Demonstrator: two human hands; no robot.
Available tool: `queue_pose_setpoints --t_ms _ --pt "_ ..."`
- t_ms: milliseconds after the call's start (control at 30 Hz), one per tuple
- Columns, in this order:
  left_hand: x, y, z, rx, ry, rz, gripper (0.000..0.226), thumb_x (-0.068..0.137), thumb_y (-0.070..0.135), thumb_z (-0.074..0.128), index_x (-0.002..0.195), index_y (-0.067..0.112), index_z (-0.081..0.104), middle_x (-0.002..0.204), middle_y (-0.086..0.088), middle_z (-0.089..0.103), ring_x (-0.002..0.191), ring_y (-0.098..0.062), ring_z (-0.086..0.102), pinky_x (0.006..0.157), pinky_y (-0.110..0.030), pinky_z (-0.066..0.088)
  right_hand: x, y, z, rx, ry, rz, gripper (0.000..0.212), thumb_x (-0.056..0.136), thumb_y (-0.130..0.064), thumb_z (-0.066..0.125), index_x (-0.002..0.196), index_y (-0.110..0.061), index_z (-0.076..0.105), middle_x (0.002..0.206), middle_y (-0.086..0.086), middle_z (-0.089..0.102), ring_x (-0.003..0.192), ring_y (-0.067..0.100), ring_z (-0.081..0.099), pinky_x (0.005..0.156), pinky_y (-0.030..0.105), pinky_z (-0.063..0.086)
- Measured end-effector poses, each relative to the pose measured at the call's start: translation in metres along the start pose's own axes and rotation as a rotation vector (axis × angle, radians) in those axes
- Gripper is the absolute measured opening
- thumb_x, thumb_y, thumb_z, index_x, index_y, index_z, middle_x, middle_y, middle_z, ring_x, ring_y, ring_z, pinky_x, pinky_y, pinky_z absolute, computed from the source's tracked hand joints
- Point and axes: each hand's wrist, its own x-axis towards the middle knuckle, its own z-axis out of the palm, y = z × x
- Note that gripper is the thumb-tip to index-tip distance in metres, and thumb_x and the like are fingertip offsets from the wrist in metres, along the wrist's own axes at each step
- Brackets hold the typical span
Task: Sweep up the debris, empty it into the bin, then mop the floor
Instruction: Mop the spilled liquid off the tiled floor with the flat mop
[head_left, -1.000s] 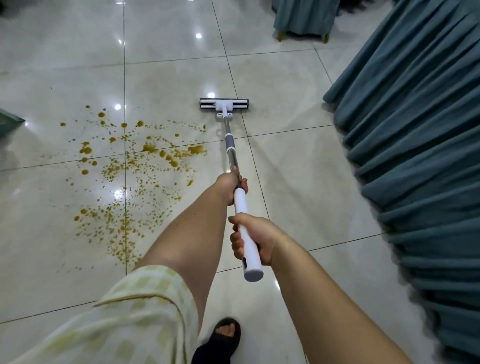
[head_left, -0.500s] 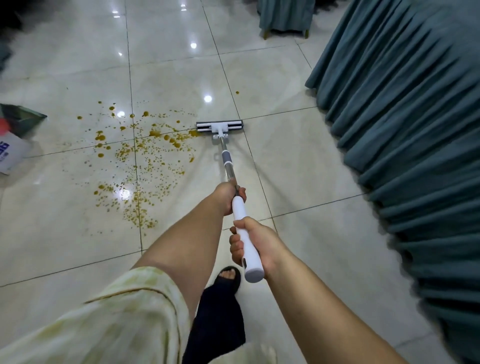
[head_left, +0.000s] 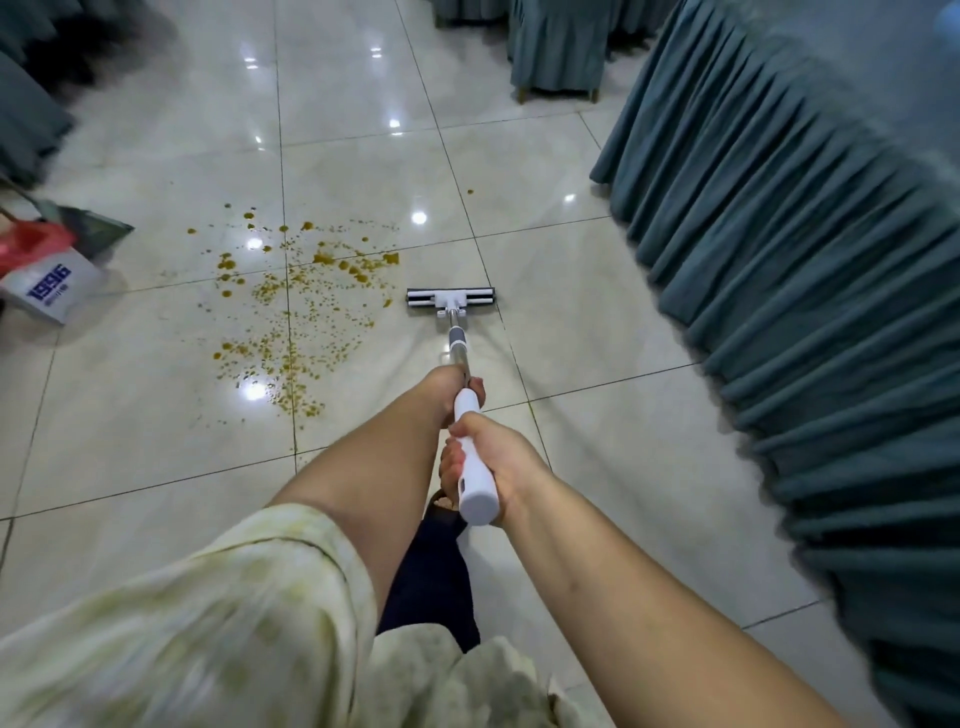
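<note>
Only the head view to go on, so here goes: we had the mop (head_left: 451, 300) flat on the tile floor (head_left: 156, 415). Its head was just beside the right fringe of the yellow-brown splatter (head_left: 296, 312), which spread from about 8 to 11 o'clock of the head. Our left hand (head_left: 457, 387) was wrapped round the shaft where the white grip ends, and our right hand (head_left: 488, 462) was clamped round the grip near its butt end. What we figured could bite us: the head sat on clean tile, so a sideways swipe into the spots would probably smear them into streaks rather than lift them, esp. if the pad was dry (couldn't tell). The teal table skirt (head_left: 779, 260) hung to the floor at 3 o'clock of the mop, near enough that a wide stroke might put muck on the hem. The floor was glossy too, and a sandalled foot (head_left: 441, 499) sat under the handle, so stepping onto wet tile looked like a slip risk. The mop itself had a slim flat head, white with dark strips, then a metal shaft with a grey collar and a chunky white grip. At 9 o'clock of the frame, a dustpan (head_left: 88, 228) and a white box marked 1996 (head_left: 49, 288) sat apart from the spill.
</note>
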Motion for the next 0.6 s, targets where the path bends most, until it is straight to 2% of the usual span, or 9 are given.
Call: queue_pose_setpoints --t_ms 100,300,500,600 --pt "0.008 0.01 0.004 0.034 0.023 -0.002 0.04 0.09 0.05 0.055 0.09 0.013 0.041 0.054 -0.001 0.045 0.035 -0.011 0.042 0.046 -0.015 0.032 0.005 -0.007 0.002 0.011 -0.01 0.002 0.012 0.09 -0.007 0.047 0.079 -0.011 0.045 0.059 0.0 0.038 0.039 0.009 0.034 0.034 0.014 0.033" --pt "0.058 0.054 0.02 0.026 0.028 -0.015 0.02 0.097 0.024 0.041 0.083 0.009 0.043 0.06 -0.003 0.045 0.035 -0.011 0.042 0.045 -0.015 0.032 0.044 -0.056 0.015 -0.026 0.019 0.018 0.008 0.088 -0.002 0.051 0.083 -0.007 0.048 0.054 0.002 0.042 0.036 0.01 0.037 0.033 0.015 0.034" --pt "0.149 0.173 0.046 0.001 0.003 -0.003 0.012 0.095 0.016 0.038 0.085 0.011 0.042 0.061 -0.003 0.043 0.036 -0.012 0.04 0.041 -0.013 0.031 0.143 -0.163 0.064 0.006 0.019 0.01 0.008 0.087 -0.004 0.052 0.081 -0.008 0.048 0.054 0.002 0.041 0.035 0.01 0.037 0.033 0.015 0.034" --pt "0.207 0.248 0.065 -0.016 -0.022 -0.009 0.012 0.095 0.01 0.035 0.087 0.008 0.042 0.061 -0.004 0.043 0.034 -0.011 0.039 0.038 -0.014 0.032 0.203 -0.234 0.096 0.046 0.042 0.049 0.019 0.09 -0.019 0.059 0.076 -0.009 0.048 0.056 0.001 0.042 0.033 0.011 0.037 0.033 0.015 0.032"
